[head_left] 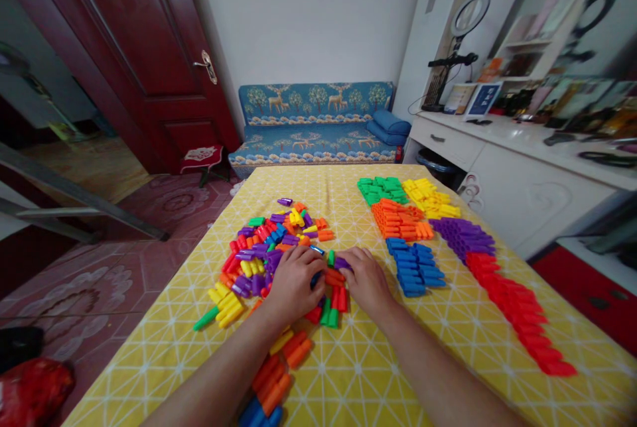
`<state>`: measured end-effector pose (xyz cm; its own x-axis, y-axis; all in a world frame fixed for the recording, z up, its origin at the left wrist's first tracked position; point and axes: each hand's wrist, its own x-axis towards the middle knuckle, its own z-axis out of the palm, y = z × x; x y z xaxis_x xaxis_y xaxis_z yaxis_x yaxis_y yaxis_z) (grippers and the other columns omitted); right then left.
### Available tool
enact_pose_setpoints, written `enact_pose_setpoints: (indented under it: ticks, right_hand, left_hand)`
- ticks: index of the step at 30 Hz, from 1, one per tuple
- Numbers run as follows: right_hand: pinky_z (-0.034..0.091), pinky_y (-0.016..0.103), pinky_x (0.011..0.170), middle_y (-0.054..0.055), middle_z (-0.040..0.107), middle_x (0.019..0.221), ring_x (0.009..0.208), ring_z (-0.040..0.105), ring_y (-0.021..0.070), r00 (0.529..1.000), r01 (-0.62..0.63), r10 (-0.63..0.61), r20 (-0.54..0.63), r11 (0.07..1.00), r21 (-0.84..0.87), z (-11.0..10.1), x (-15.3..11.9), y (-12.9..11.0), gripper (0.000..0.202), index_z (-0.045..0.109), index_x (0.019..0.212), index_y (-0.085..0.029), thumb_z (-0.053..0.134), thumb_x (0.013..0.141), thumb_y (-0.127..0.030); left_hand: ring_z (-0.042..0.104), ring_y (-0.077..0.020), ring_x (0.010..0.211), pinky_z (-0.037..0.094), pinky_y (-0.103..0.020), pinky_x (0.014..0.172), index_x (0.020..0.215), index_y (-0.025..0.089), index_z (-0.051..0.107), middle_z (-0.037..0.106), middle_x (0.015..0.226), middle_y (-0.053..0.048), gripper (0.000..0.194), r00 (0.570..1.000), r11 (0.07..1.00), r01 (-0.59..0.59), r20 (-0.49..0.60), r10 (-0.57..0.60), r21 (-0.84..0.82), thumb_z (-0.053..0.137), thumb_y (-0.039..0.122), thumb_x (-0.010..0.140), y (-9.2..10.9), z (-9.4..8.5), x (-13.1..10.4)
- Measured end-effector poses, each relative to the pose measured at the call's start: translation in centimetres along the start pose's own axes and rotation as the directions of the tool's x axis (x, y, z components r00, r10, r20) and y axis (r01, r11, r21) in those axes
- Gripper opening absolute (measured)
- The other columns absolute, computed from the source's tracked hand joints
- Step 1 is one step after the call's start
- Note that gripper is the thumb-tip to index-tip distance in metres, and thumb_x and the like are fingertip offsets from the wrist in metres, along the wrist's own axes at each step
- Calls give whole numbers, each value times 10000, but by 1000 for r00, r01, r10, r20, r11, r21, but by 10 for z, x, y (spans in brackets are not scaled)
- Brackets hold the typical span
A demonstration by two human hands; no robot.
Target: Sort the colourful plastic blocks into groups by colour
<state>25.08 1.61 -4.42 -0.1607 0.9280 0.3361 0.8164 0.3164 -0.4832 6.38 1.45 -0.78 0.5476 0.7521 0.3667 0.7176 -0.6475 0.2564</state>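
My left hand (298,284) is over the right side of a mixed heap of bullet-shaped plastic blocks (259,251) in several colours. Its fingers are curled, and a blue block (316,277) shows between thumb and forefinger. Facing it, my right hand (367,278) has its fingers drawn together by a purple block (342,263) and orange blocks (334,276); what lies inside its grasp is hidden. Just below both hands are red blocks (340,298) and green blocks (329,314). Joined orange blocks (273,384) lie near my left forearm.
On the yellow tablecloth (358,367), single-colour groups lie to the right: green (381,189), yellow (430,198), orange (401,220), blue (415,266), purple (462,238) and red (520,314). Beyond the table stand a blue sofa (313,142) and a white dresser (527,175).
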Motion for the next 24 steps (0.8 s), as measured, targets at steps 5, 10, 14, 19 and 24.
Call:
enact_pose_setpoints:
  ticks: [5, 10, 14, 19, 24]
  right_hand:
    - [422, 347, 956, 74, 619, 1081, 1039, 503, 216, 999, 27, -28, 42, 999, 19, 3, -4, -6, 429, 627, 1178, -188, 524, 794, -26]
    - [436, 352, 944, 85, 608, 1090, 1036, 516, 209, 1000, 2, -1, -4, 990, 138, 3, -8, 3, 402, 631, 1163, -173, 522, 800, -37]
    - [444, 379, 934, 85, 620, 1093, 1030, 543, 215, 996, -62, 74, -55, 979, 194, 0, -9, 21, 350, 637, 1132, -175, 548, 805, -89]
    - [440, 401, 947, 71, 636, 1099, 1038, 565, 220, 993, -54, 82, -88, 959, 279, -3, -9, 39, 362, 652, 1108, -205, 555, 773, -107]
    - [444, 417, 946, 73, 641, 1088, 1028, 571, 230, 993, -60, 94, -76, 929, 366, -4, -9, 45, 338, 668, 1088, -207, 579, 764, -162]
  left_hand:
    - [545, -236, 1036, 384, -423, 975, 912, 238, 670, 669, 1019, -31, 151, 1000, 1000, 10, 6, -10, -10, 552, 195, 828, -1, 0, 1]
    - [547, -235, 1031, 391, -419, 964, 916, 236, 671, 670, 1023, -30, 144, 1000, 1000, 13, 8, -13, -8, 548, 211, 846, 0, -1, 2]
    - [550, -230, 1019, 392, -416, 959, 907, 236, 672, 673, 1022, -23, 134, 1000, 1000, 12, 8, -12, -12, 556, 211, 844, 0, -2, 1]
    - [545, -233, 1034, 384, -421, 968, 907, 240, 673, 673, 1028, -21, 138, 1000, 1000, 11, 8, -11, -17, 553, 210, 846, 0, -2, 0]
    - [552, -230, 1017, 392, -416, 958, 897, 235, 673, 672, 1015, -30, 142, 1000, 1000, 9, 12, -9, -19, 537, 223, 859, 0, -2, 1]
